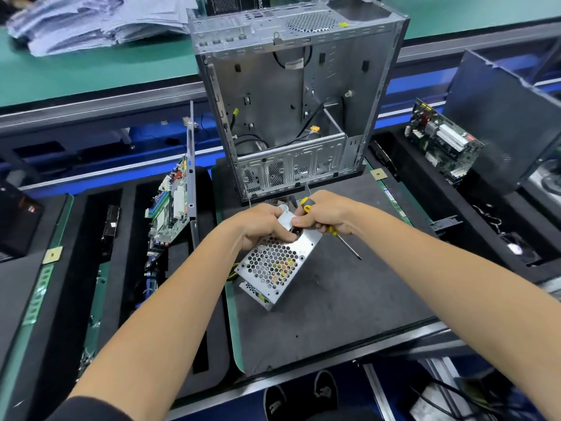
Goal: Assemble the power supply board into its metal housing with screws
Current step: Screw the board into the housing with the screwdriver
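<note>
The power supply housing [277, 258], a perforated metal box with board parts showing through its honeycomb holes, is held tilted just above the dark mat [349, 299], in front of the open computer case [291, 101]. The left hand [264, 224] is clenched round its upper end, thumb on the flat face. The right hand [326, 215] presses its thumb on the same end while its fingers grip a yellow-and-black screwdriver [334, 230], shaft pointing down to the right. Foam trays on either side hold circuit boards [170, 205].

Electronics assembly line: computer chassis [299, 95], circuit boards [171, 205].
</note>
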